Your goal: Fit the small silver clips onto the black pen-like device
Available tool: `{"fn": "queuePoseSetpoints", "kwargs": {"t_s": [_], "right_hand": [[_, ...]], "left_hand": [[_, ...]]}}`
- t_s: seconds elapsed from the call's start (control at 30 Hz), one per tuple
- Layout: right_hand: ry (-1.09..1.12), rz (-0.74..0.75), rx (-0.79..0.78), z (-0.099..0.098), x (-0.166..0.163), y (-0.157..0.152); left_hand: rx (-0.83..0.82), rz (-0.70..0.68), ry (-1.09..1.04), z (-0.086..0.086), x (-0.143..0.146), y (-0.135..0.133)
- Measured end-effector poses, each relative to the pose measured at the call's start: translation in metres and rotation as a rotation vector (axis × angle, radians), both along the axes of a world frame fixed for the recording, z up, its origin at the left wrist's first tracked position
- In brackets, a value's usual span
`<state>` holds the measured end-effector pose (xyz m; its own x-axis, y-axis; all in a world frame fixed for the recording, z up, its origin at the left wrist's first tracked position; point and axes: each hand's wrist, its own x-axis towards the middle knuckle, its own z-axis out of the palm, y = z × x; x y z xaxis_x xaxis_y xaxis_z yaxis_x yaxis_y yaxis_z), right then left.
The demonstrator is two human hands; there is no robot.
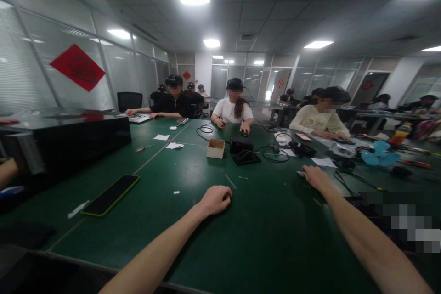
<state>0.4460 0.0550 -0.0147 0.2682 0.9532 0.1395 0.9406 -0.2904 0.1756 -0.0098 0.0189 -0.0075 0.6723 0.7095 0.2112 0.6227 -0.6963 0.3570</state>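
My left hand rests on the green tabletop with its fingers curled into a loose fist; nothing shows in it. Further right and forward, my right hand reaches out low over the table. Its fingertips are closed on a small whitish piece, too small to name. A white sheet of paper lies just beyond that hand. Ahead of both hands stand an open cardboard box and a black stand-like object. A tiny white scrap lies left of my left hand.
A phone with a green edge lies at the left, near a large black box. Cables, a blue fan and other clutter spread at the right. Across the table sit several co-workers, one in a white shirt.
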Motion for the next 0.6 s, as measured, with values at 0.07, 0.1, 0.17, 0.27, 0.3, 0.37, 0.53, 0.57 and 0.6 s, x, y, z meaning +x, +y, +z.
{"fn": "queuePoseSetpoints", "kwargs": {"t_s": [0.07,0.1,0.17,0.27,0.3,0.37,0.53,0.57,0.6], "right_hand": [[-0.004,0.005,-0.005,-0.001,-0.003,-0.001],[-0.003,0.007,-0.008,-0.002,-0.004,-0.001],[-0.008,0.013,-0.005,-0.003,-0.005,-0.002],[-0.02,0.016,0.015,-0.005,-0.004,-0.004],[-0.02,0.015,0.022,-0.005,-0.003,-0.005],[-0.019,0.022,0.022,-0.004,-0.002,-0.006],[-0.04,0.067,-0.032,-0.004,0.004,-0.002],[-0.037,0.068,-0.04,-0.005,0.005,0.0],[-0.031,0.066,-0.048,-0.005,0.006,0.001]], "left_hand": [[-0.003,0.003,-0.001,0.001,0.0,0.0],[-0.004,0.002,-0.002,0.001,0.0,0.0],[-0.006,0.001,-0.004,0.001,0.0,-0.001],[-0.004,-0.001,-0.004,0.001,0.0,-0.001],[-0.002,-0.002,-0.004,0.001,0.0,-0.001],[0.004,-0.005,-0.006,0.0,0.0,0.0],[0.009,-0.007,-0.01,0.0,-0.001,0.0],[0.007,-0.005,-0.008,0.0,-0.001,0.0],[0.005,-0.004,-0.006,-0.001,-0.001,0.0]]}}
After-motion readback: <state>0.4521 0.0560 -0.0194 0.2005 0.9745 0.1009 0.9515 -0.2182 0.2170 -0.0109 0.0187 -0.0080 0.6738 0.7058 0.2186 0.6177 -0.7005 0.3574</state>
